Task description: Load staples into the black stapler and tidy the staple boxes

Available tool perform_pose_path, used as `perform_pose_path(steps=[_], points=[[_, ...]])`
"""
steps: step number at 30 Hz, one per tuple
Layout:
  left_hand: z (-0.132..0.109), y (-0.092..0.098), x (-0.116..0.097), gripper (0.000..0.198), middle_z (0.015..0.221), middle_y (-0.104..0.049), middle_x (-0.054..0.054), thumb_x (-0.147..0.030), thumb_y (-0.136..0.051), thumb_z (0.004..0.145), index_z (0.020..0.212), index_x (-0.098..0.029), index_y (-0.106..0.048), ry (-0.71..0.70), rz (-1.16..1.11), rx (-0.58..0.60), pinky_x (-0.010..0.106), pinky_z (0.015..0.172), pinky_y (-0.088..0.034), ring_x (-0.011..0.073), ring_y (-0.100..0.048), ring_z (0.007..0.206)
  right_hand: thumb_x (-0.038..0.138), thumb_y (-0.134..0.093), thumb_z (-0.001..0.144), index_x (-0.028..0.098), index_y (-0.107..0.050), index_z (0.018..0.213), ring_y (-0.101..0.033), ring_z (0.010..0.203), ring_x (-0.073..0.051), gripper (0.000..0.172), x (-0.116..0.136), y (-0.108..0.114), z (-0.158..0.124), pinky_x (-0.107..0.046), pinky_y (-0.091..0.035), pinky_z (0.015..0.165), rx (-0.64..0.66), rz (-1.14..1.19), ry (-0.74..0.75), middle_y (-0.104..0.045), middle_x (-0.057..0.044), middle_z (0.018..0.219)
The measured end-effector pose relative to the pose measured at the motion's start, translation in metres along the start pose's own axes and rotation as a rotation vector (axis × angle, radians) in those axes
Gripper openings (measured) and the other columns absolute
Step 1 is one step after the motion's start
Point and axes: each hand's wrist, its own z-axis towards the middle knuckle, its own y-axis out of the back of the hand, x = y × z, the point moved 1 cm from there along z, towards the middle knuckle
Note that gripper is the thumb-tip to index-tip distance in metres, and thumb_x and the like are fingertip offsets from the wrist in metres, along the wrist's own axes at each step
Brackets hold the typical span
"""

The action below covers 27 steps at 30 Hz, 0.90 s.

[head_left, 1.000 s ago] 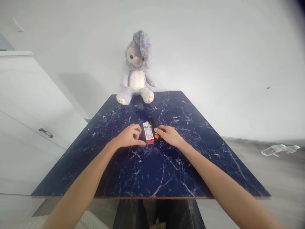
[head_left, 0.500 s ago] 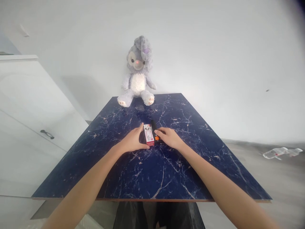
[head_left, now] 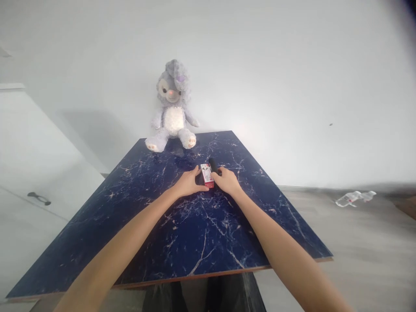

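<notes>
A small white and red printed box is at the middle of the table. My left hand is at its left side, thumb at the near end and fingertip by the far left corner. The thumb and fingers curve around the box. Against the box's right side is a black rod-like object, whose far end sticks out beyond my right hand. The right thumb and fingers close on that black object, hiding its near part, so I cannot make out its kind.
The dark blue marbled table reaches to the wall. A grey plush rabbit sits at its far edge. On the left stands a white cabinet with a dark handle. Clear plastic items lie on the floor at right.
The view has turned and tilted slightly. Both hands, with the box and the black object, have shifted right across the table. The orange part of the black object is now hidden.
</notes>
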Motion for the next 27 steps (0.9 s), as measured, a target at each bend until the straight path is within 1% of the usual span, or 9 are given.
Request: perform_pose_path(steps=[6, 10, 13, 16, 18, 20, 22, 24, 27], points=[[0.096, -0.04, -0.05, 0.113, 0.149, -0.049, 0.022, -0.076, -0.069, 0.068, 0.153, -0.011, -0.032, -0.076, -0.011, -0.01, 0.044, 0.107, -0.041, 0.0397, -0.048, 0.136, 0.035, -0.038, 0.095, 0.013, -0.066, 0.112, -0.068, 0.101, -0.031, 0.039, -0.061, 0.035, 0.03, -0.037, -0.047, 0.088, -0.191, -0.098, -0.179, -0.072, -0.019, 0.105], [0.111, -0.054, -0.063, 0.112, 0.151, -0.045, 0.024, -0.077, -0.066, 0.07, 0.153, -0.01, -0.031, -0.096, 0.048, -0.011, 0.044, 0.11, -0.037, 0.0403, -0.042, 0.14, 0.039, -0.036, 0.097, 0.012, -0.057, 0.131, -0.063, 0.11, -0.035, 0.049, -0.078, 0.039, 0.032, -0.047, -0.043, 0.097, -0.288, -0.085, -0.212, -0.069, -0.019, 0.115], [0.087, -0.052, -0.058, 0.098, 0.156, -0.04, 0.021, -0.076, -0.053, 0.082, 0.153, -0.012, -0.034, -0.118, 0.117, -0.03, 0.047, 0.116, -0.029, 0.0389, -0.036, 0.144, 0.039, -0.032, 0.099, 0.01, -0.048, 0.141, -0.054, 0.12, -0.037, 0.053, -0.07, 0.036, 0.026, -0.054, -0.038, 0.103, -0.43, -0.095, -0.161, -0.061, -0.022, 0.13], [0.04, -0.036, -0.041, 0.075, 0.153, -0.046, 0.017, -0.066, -0.039, 0.095, 0.15, -0.015, -0.041, -0.124, 0.163, -0.114, 0.049, 0.115, -0.03, 0.0352, -0.041, 0.141, 0.034, -0.028, 0.1, 0.01, -0.044, 0.144, -0.042, 0.131, -0.037, 0.053, -0.048, 0.034, 0.015, -0.056, -0.031, 0.109, -0.576, -0.102, -0.002, -0.048, -0.022, 0.144], [0.003, -0.019, -0.026, 0.061, 0.144, -0.056, 0.014, -0.057, -0.036, 0.1, 0.145, -0.017, -0.048, -0.141, 0.186, -0.174, 0.049, 0.112, -0.034, 0.0324, -0.048, 0.134, 0.033, -0.029, 0.101, 0.012, -0.044, 0.145, -0.035, 0.137, -0.036, 0.051, -0.028, 0.031, 0.006, -0.056, -0.027, 0.112, -0.597, -0.099, 0.153, -0.043, -0.02, 0.148], [-0.031, -0.001, -0.009, 0.053, 0.136, -0.062, 0.012, -0.051, -0.037, 0.101, 0.138, -0.018, -0.056, -0.121, 0.206, -0.231, 0.049, 0.11, -0.037, 0.0308, -0.052, 0.128, 0.031, -0.031, 0.101, 0.014, -0.045, 0.145, -0.033, 0.139, -0.034, 0.05, -0.006, 0.023, -0.003, -0.055, -0.025, 0.116, -0.524, -0.093, 0.324, -0.042, -0.018, 0.149], [-0.056, 0.013, 0.005, 0.048, 0.13, -0.066, 0.012, -0.047, -0.038, 0.101, 0.133, -0.018, -0.06, -0.048, 0.213, -0.278, 0.05, 0.107, -0.041, 0.0306, -0.056, 0.123, 0.031, -0.033, 0.101, 0.016, -0.047, 0.144, -0.036, 0.138, -0.033, 0.048, 0.015, 0.01, -0.012, -0.053, -0.025, 0.117, -0.377, -0.076, 0.494, -0.043, -0.016, 0.15], [-0.069, 0.021, 0.013, 0.047, 0.132, -0.065, 0.012, -0.045, -0.04, 0.101, 0.134, -0.017, -0.059, -0.013, 0.22, -0.29, 0.05, 0.107, -0.042, 0.0305, -0.056, 0.124, 0.033, -0.035, 0.102, 0.017, -0.049, 0.143, -0.038, 0.138, -0.032, 0.046, 0.03, -0.007, -0.022, -0.051, -0.028, 0.118, -0.215, -0.067, 0.642, -0.043, -0.015, 0.15], [-0.071, 0.02, 0.015, 0.046, 0.145, -0.057, 0.01, -0.039, -0.041, 0.101, 0.14, -0.02, -0.056, -0.102, 0.24, -0.188, 0.051, 0.114, -0.036, 0.0302, -0.046, 0.138, 0.038, -0.04, 0.102, 0.015, -0.049, 0.144, -0.04, 0.138, -0.031, 0.049, 0.04, -0.032, -0.031, -0.048, -0.032, 0.117, -0.017, -0.099, 0.788, -0.043, -0.016, 0.152]])
